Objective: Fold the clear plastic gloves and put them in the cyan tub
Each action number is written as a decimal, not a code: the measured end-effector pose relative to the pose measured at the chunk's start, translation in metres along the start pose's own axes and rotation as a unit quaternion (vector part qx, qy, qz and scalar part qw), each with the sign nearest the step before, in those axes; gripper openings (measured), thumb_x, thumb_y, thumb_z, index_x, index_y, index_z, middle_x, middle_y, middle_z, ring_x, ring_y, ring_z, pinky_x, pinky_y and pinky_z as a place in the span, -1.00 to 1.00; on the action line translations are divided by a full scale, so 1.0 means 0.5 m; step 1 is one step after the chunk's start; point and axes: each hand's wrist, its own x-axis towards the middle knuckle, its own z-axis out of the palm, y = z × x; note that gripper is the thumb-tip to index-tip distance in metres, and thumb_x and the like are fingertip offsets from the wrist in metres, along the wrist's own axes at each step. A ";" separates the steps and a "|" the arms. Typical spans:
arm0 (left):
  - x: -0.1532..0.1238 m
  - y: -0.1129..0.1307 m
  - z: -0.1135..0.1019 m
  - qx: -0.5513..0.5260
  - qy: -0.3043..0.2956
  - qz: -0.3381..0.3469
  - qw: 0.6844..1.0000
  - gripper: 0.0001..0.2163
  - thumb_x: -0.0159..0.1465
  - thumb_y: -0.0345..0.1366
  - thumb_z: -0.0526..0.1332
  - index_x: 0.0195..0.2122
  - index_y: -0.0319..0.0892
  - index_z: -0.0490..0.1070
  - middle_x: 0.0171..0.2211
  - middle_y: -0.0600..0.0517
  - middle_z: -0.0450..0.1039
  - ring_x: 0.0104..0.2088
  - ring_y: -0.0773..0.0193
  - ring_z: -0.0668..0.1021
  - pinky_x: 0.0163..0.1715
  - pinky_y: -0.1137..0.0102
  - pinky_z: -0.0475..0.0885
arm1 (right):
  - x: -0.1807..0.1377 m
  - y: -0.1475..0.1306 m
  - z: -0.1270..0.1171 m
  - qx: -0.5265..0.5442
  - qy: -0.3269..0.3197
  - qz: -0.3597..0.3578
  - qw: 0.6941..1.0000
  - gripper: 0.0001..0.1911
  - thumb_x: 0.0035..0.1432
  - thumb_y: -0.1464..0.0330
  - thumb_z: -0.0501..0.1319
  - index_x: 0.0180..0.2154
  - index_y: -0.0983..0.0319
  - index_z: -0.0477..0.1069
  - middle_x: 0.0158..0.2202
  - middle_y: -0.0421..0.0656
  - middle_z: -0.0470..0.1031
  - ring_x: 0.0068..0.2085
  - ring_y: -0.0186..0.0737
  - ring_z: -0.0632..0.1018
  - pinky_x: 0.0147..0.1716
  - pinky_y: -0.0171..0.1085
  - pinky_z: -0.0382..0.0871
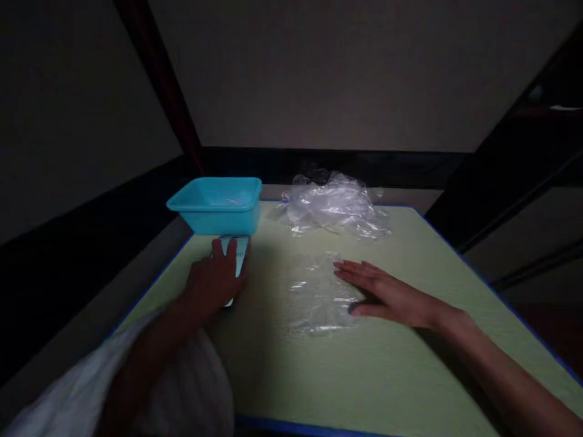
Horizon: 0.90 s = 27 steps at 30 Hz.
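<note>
On the left of the table, my left hand lies over a phone with a lit screen, its fingers closed about it. The hand covers much of the phone, and the picture is dim and blurred there. A flat clear plastic bag lies on the tabletop in the middle. My right hand rests on the right edge of that bag, fingers stretched out and holding nothing.
Behind the phone stands a light blue plastic basin. A crumpled heap of clear plastic bags lies at the back of the pale green table, which has blue edging. Dark panels surround the table's back and sides.
</note>
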 end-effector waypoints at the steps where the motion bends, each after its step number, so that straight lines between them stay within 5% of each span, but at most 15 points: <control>1: 0.004 0.001 0.000 -0.001 -0.005 -0.002 1.000 -0.52 0.30 -0.17 -0.07 0.15 -0.40 0.08 0.02 -0.41 0.21 -0.30 -0.09 0.56 -0.36 0.14 0.44 | -0.001 0.001 0.002 0.004 0.002 0.000 1.000 -0.24 0.18 0.01 0.05 0.23 0.36 0.02 0.29 0.07 -0.05 0.29 0.00 -0.01 0.21 0.12 -0.13; 8: 0.012 0.017 -0.001 0.005 0.050 0.034 0.998 -0.54 0.27 -0.24 0.03 0.12 -0.46 0.13 0.07 -0.49 0.19 -0.06 -0.28 0.45 -0.17 0.00 0.37 | -0.002 0.005 0.009 0.015 0.024 -0.009 1.000 -0.26 0.15 0.00 0.07 0.24 0.24 0.03 0.28 0.03 -0.01 0.28 0.00 0.03 0.21 0.13 -0.11; 11: -0.008 0.047 0.004 -0.036 0.163 0.152 0.974 -0.61 0.24 -0.32 0.06 0.06 -0.42 0.21 0.14 -0.45 0.14 0.14 -0.27 0.25 0.02 -0.06 0.22 | 0.000 0.004 0.009 0.013 0.018 -0.006 1.000 -0.24 0.14 -0.01 0.07 0.23 0.29 0.04 0.28 0.05 -0.02 0.28 0.02 0.02 0.21 0.13 -0.13; 14: -0.037 0.087 0.010 -0.169 0.221 0.316 0.907 -0.71 0.26 -0.40 -0.01 -0.01 -0.29 0.27 0.09 -0.28 0.26 0.08 -0.03 0.35 0.02 0.07 0.30 | 0.001 0.003 0.007 0.008 0.015 0.000 1.000 -0.23 0.14 -0.02 0.06 0.23 0.32 0.04 0.28 0.07 -0.02 0.28 0.02 0.02 0.21 0.13 -0.14; 19: -0.059 0.110 0.012 -0.303 0.151 0.473 0.814 -0.78 0.21 -0.48 0.01 -0.14 -0.28 0.32 -0.03 -0.19 0.37 -0.03 0.12 0.41 -0.01 0.22 0.35 | 0.000 0.000 0.006 0.007 0.018 -0.005 1.000 -0.23 0.15 -0.03 0.04 0.23 0.31 0.04 0.28 0.07 -0.01 0.28 0.03 0.03 0.20 0.14 -0.11; 27: -0.033 0.078 0.023 -0.376 0.090 0.512 0.767 -0.83 0.16 -0.48 0.06 -0.23 -0.21 0.33 -0.07 -0.15 0.38 -0.05 0.13 0.41 -0.03 0.21 0.34 | -0.003 -0.002 0.004 -0.005 0.026 -0.009 1.000 -0.25 0.16 -0.02 0.04 0.23 0.31 0.06 0.27 0.08 0.01 0.27 0.04 0.04 0.20 0.11 -0.07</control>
